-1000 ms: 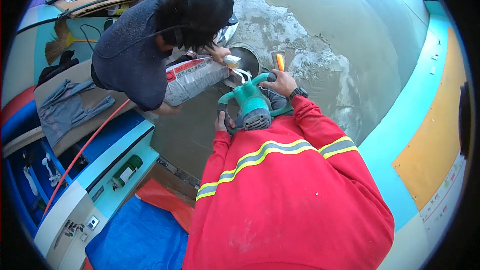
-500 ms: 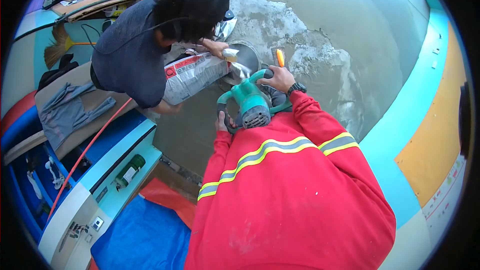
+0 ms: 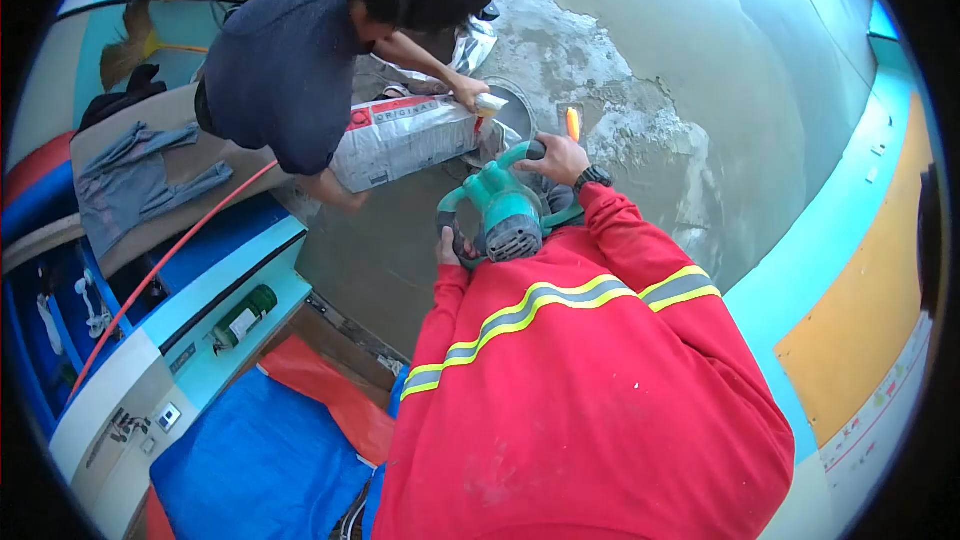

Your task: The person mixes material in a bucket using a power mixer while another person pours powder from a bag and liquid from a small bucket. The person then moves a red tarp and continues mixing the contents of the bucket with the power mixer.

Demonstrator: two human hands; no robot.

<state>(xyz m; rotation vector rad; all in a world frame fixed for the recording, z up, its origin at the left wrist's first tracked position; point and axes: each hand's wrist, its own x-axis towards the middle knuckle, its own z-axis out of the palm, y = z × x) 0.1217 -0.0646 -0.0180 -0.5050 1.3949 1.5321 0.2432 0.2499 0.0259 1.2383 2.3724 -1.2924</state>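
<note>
My left hand is wrapped round the left handle of a green power mixer, whose vented motor end faces me. On its other handle, my right hand is closed, with a dark watch on the wrist. Just beyond the mixer stands a bucket, partly hidden by the bag and tool. A co-worker holds a white and red paper bag tilted, its opening at the bucket. The mixer's lower end is hidden from me.
A trowel with an orange handle lies right of the bucket on the rough, patchy floor. At lower left are a blue tarp and a green bottle on a ledge. A red hose runs past a grey garment.
The co-worker has leaned further right, and the bag has moved nearer the bucket and lies more level. My hands keep their hold on the mixer. The view has shifted slightly.
</note>
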